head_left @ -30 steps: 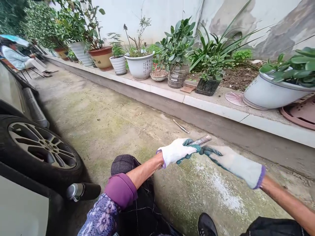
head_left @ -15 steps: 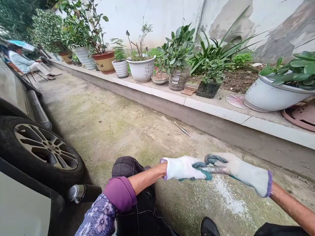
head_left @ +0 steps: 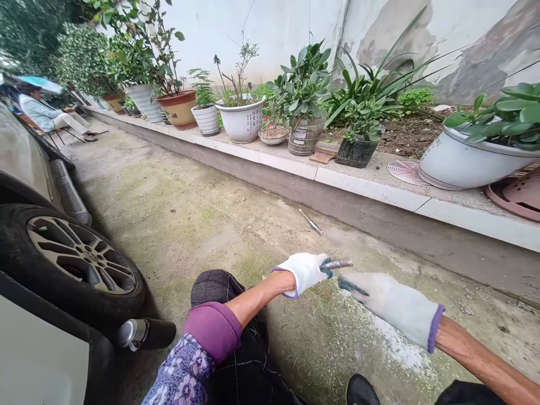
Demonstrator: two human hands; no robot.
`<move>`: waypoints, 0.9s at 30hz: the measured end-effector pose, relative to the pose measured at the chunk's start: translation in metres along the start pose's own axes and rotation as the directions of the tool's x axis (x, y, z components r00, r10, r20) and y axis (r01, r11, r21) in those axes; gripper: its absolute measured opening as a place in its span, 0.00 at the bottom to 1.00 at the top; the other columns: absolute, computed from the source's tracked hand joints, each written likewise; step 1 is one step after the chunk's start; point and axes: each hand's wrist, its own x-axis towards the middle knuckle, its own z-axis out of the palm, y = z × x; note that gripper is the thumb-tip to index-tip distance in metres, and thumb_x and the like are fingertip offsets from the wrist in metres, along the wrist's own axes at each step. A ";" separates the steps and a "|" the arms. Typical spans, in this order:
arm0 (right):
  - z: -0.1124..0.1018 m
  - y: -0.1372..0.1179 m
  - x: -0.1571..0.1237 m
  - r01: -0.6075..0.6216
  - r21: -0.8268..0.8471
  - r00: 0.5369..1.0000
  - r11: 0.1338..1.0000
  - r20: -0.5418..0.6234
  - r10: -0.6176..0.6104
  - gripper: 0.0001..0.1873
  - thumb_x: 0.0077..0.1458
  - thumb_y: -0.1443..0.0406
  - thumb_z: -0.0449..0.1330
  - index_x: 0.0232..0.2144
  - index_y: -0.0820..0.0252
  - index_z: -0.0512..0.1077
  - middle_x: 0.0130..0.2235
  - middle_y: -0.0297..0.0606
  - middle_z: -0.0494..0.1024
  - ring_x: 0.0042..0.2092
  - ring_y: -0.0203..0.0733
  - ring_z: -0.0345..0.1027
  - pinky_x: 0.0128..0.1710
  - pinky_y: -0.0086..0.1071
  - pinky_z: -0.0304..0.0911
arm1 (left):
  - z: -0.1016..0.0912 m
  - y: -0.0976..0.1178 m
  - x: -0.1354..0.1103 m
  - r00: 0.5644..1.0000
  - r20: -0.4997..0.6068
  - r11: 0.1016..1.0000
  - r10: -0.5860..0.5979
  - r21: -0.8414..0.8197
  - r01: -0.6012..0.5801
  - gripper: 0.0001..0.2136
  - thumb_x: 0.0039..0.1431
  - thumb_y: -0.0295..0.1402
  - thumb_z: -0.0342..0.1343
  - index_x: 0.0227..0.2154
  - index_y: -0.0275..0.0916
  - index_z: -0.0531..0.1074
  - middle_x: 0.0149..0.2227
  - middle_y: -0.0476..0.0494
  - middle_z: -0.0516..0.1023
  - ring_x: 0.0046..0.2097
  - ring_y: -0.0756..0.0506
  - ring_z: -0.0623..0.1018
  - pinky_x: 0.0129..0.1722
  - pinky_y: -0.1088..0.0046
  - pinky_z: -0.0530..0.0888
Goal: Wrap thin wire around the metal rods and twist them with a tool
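Observation:
My left hand (head_left: 304,272), in a white work glove with green-coated fingers and a purple cuff, is closed around a short stick with silvery banding (head_left: 338,264). The stick's free end points right. Beside it, to the lower right, is my right hand (head_left: 386,298), gloved the same way and blurred by motion. Its fingers reach left, apart from the stick, and I see nothing held in them. A similar thin stick (head_left: 311,221) lies on the concrete beyond both hands. White powder or fine chips (head_left: 403,346) are scattered on the ground under my right hand.
A low tiled ledge (head_left: 287,169) with several potted plants (head_left: 241,121) runs along the wall. To my left are a car wheel (head_left: 84,253) and a dark flask (head_left: 147,334) lying on its side. A seated person (head_left: 46,112) is far left.
My hands have come apart. The left has moved up and away with the stick in it; the right has let go of the stick and shifted slightly left and down.

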 end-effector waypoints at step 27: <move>0.004 -0.011 0.001 -0.039 0.010 0.998 0.999 0.049 0.038 0.17 0.57 0.61 0.50 0.37 0.53 0.79 0.39 0.41 0.84 0.39 0.50 0.77 0.41 0.39 0.68 | 0.014 0.009 -0.002 0.992 0.125 0.970 0.032 0.237 -0.061 0.15 0.63 0.33 0.48 0.50 0.38 0.70 0.39 0.37 0.80 0.40 0.38 0.80 0.38 0.61 0.75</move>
